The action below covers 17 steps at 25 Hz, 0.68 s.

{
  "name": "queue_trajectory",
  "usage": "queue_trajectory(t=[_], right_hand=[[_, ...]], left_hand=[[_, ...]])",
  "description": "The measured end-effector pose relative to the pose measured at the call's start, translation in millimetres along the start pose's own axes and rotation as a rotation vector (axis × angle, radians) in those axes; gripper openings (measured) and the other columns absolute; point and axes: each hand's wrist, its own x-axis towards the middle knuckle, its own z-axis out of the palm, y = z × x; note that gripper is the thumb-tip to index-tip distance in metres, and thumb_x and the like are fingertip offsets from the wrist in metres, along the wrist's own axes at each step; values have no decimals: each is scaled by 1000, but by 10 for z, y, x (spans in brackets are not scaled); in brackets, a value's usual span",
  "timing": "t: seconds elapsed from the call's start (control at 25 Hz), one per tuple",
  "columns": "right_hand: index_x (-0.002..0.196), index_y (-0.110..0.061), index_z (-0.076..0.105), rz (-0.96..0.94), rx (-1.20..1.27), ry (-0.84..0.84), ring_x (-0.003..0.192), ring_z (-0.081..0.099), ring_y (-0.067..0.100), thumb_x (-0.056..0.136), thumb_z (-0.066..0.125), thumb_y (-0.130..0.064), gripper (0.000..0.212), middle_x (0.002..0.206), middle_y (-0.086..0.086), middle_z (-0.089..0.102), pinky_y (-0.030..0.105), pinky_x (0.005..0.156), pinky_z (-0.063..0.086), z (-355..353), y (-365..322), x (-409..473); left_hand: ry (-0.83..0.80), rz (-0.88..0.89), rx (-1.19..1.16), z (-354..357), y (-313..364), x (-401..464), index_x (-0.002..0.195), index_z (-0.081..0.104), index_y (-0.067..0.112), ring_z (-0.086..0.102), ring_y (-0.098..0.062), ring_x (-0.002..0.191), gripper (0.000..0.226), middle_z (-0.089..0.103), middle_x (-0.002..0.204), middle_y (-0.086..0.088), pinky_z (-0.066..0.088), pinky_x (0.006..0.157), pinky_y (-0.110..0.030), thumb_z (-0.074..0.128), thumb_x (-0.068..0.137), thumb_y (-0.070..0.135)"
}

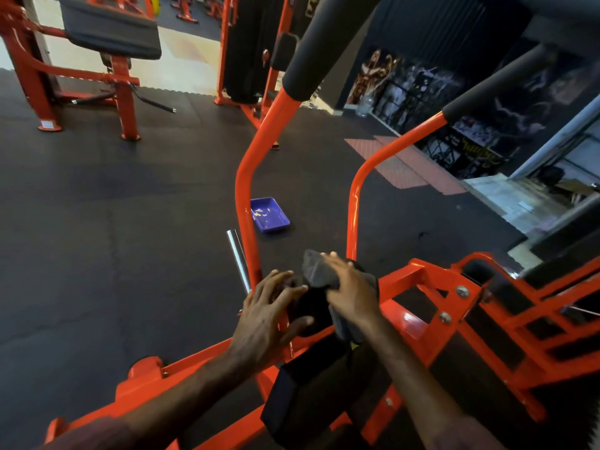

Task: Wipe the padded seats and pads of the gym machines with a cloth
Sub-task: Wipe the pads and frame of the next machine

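Observation:
A black roller pad (308,306) sits on the orange machine frame (418,280) in front of me. My left hand (266,316) lies over the pad's left end with fingers spread. My right hand (349,287) presses a dark grey cloth (316,271) onto the top of the pad, fingers laid over the cloth. Part of the cloth hangs below my right wrist. A larger black pad (305,394) lies below, between my forearms.
Two orange uprights with black foam grips (324,37) rise ahead. A blue plastic tray (269,214) rests on the black rubber floor beyond them. A chrome bar (238,258) slants left of the pad. Another orange machine with a black seat (110,27) stands far left.

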Motion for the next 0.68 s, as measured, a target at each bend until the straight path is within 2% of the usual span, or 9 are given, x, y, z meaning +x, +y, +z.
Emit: queue_trajectory(t=[0.08,0.16,0.24,0.32,0.44,0.52,0.6,0.64,0.68], right_hand=[[148,-13,57,145,-82,9,149,42,29,80,62,6,71,155,8,54,44,124,28,-238,246,189],[136,-12,68,280,-88,65,137,56,36,77,60,-5,60,140,15,67,52,117,38,-349,363,370],[132,-7,69,235,-112,62,134,59,36,69,57,-12,65,135,17,69,51,117,38,-138,211,346],[140,-5,63,85,-90,4,144,51,31,64,55,-10,77,146,15,62,48,122,32,147,22,116],[150,-18,56,-26,-8,38,152,39,17,62,48,-9,89,157,1,52,33,127,23,132,172,-90],[148,-22,58,102,-42,106,150,44,23,68,52,-7,83,156,2,54,35,126,28,-14,470,72],[136,-13,67,302,47,171,136,59,33,77,58,-3,60,140,11,67,37,115,41,-159,609,247],[131,-10,70,351,72,216,130,63,34,79,61,0,53,132,13,71,36,110,43,-164,588,256],[130,-8,69,347,74,255,130,62,34,78,62,5,54,132,14,70,37,112,42,-90,511,211]], left_hand=[[-83,-178,-31,-19,14,41,161,31,38,20,-11,159,92,20,172,10,19,126,-51,66,85,78],[-181,-258,9,-28,-14,95,165,24,34,25,-10,157,106,24,173,11,15,128,-51,65,80,82],[-171,-227,36,-32,-16,101,163,31,33,37,-12,152,107,35,167,12,25,125,-53,67,76,83],[-109,-148,54,-15,2,51,158,37,33,47,-14,145,104,40,162,12,40,116,-53,75,72,78],[-78,-48,94,39,15,-16,155,36,35,53,-17,141,102,37,163,13,49,105,-51,82,70,66],[-105,-25,124,8,7,-6,157,34,36,48,-18,145,102,32,167,14,47,108,-52,81,72,65],[-118,-12,157,-1,-12,-22,158,34,35,43,-20,149,102,31,168,13,47,108,-54,82,73,63],[-115,-2,174,7,-14,-34,158,36,35,42,-21,150,102,32,168,13,49,106,-54,83,72,62],[-103,12,188,25,-14,-49,157,38,35,42,-22,151,102,35,167,12,50,104,-55,84,71,62]])
